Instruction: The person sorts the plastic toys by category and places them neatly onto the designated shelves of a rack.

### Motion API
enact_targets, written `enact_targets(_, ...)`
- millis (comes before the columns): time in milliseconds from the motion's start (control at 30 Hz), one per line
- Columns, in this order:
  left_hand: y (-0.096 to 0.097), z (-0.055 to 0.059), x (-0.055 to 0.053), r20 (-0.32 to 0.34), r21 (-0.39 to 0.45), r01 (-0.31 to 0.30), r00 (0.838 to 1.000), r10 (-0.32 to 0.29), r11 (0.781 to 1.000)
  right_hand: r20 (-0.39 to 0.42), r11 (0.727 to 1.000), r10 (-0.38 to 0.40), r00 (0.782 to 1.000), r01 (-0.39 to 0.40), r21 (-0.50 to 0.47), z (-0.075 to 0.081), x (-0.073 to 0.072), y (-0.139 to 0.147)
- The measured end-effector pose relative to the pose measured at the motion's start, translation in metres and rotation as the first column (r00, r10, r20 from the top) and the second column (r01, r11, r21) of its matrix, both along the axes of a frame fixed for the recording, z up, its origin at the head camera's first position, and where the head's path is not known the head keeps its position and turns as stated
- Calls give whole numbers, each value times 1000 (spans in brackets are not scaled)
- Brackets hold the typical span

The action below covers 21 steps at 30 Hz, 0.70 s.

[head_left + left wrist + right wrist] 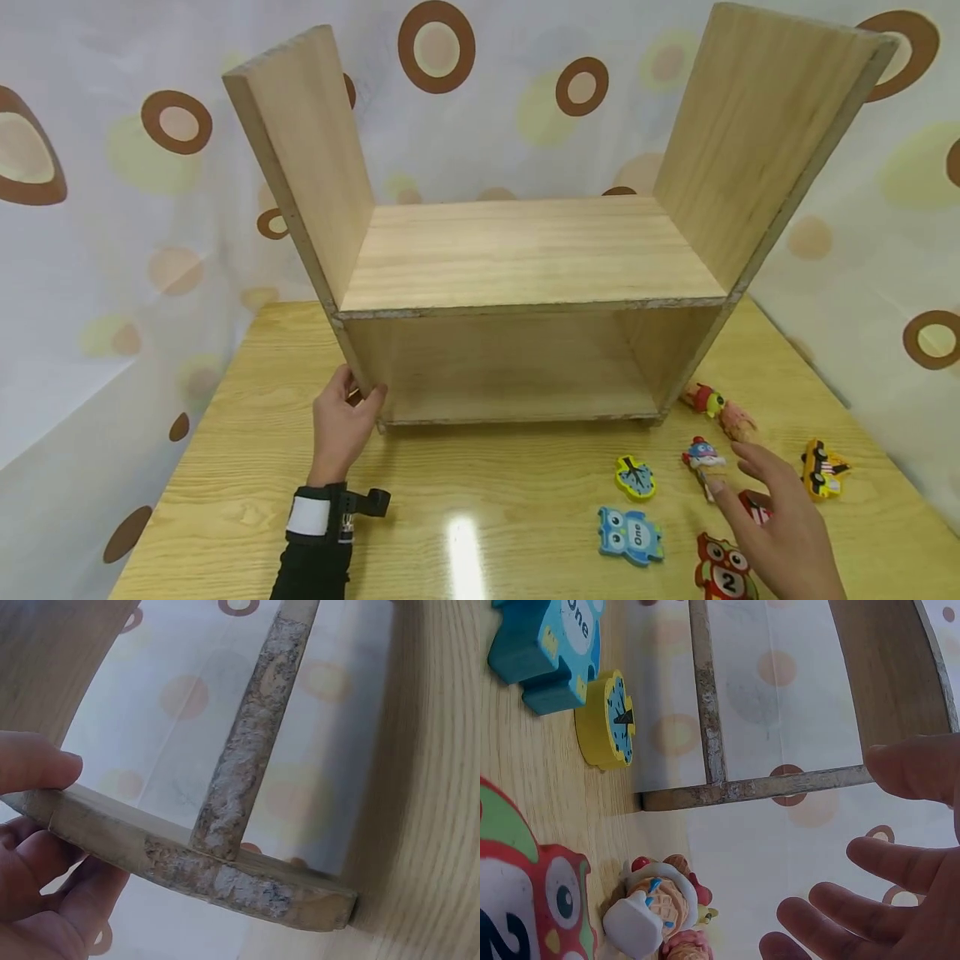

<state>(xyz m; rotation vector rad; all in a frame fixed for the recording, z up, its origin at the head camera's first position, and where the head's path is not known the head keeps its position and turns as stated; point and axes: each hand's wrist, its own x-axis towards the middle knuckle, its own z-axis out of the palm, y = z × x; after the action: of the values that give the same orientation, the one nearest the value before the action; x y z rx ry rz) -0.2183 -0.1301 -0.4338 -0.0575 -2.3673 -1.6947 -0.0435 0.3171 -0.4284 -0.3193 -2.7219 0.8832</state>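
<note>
A wooden shelf unit (525, 250), with two side panels and two cross boards, stands on the table. My left hand (343, 425) grips the lower front edge of its left side panel. In the left wrist view the thumb (37, 761) lies on one face of that panel and curled fingers (86, 900) on the other. My right hand (787, 533) hovers over small toys at the right, its fingers spread and holding nothing. Close by it are an ice-cream figure (703, 463) and a red owl block (723, 567) marked 2.
A blue owl block (628, 536) and a yellow-rimmed clock piece (635, 478) lie in front of the shelf. A yellow truck toy (821, 471) is at the right, with a pink ice-cream cone (737, 422) near the shelf's right foot. Patterned cloth (510, 100) hangs behind.
</note>
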Motion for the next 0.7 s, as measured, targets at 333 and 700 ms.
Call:
enact_targets(333,1,0,0,-43,-2,14,999,-14,1000,1,1000,2,1000,-2,-14,4,-1,-4)
enact_targets(700,-1,-10,1,-63,18,12,998,-11,1000,24,995,101,995,-101,11,0,1,-23)
